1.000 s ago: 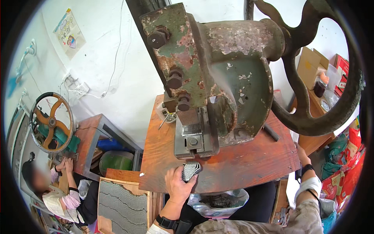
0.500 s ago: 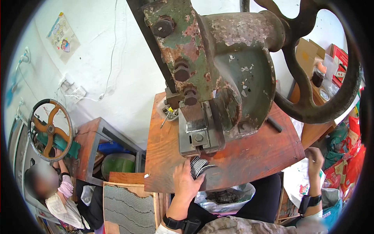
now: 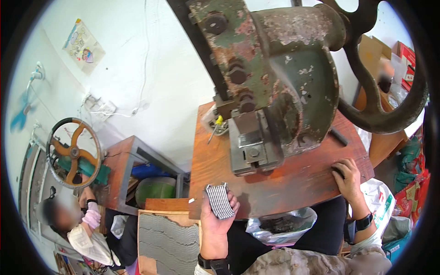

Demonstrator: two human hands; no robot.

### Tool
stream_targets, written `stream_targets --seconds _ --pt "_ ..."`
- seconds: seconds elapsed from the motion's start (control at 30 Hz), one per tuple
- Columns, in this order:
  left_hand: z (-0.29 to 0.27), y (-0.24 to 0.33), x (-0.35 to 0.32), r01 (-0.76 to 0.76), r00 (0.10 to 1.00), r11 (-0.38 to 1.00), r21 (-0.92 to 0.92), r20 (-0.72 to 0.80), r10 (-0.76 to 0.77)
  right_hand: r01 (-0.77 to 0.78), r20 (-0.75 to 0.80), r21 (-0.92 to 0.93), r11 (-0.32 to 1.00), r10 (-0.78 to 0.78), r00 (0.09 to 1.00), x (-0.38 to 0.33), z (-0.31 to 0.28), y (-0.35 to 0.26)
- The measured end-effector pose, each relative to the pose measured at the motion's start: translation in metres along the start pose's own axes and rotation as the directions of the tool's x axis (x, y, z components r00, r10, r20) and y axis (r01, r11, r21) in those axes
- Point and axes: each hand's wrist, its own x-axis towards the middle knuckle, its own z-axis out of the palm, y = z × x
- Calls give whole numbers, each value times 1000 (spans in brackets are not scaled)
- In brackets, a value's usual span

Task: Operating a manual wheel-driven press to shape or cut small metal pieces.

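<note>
Raised over the table's left front corner, my left hand (image 3: 216, 229) grips a bundle of thin grey strips (image 3: 220, 201), stacked side by side so that light and dark stripes show. Fingers and thumb hold it from both sides. My right hand (image 3: 349, 179) rests on the right part of the wooden table (image 3: 298, 178), fingers curled round a small dark thing that I cannot make out. Between and beyond my hands stands a worn green hand press (image 3: 300, 87). Its metal die block (image 3: 253, 149) has nothing of the bundle touching it.
A tray of grey strips in wavy rows (image 3: 167, 243) sits left of my lap. Below the table edge is a plastic bag (image 3: 282, 227) with dark pieces. A bowl (image 3: 220, 123) and a dark rod (image 3: 338, 137) lie by the press. Another person works at left near a handwheel (image 3: 73, 151).
My left hand has drawn the bundle from the front of the die toward the left and lifted it. My right hand has come down and inward onto the table. The view has shifted somewhat.
</note>
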Motion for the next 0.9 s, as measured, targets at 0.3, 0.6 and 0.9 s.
stream_targets --seconds 0.3,0.6,0.9 --pt "-25 -2 -40 84 996 968 -237 -6 -88 -16 27 -6 1000 16 1000 -6 5 -1" --pt "-59 -31 -69 403 914 905 -137 119 -388 19 26 -69 997 -17 1000 -3 3 3" --pt "-168 -146 -27 52 938 -241 969 -131 -322 100 34 -49 994 -98 995 0 24 -11"
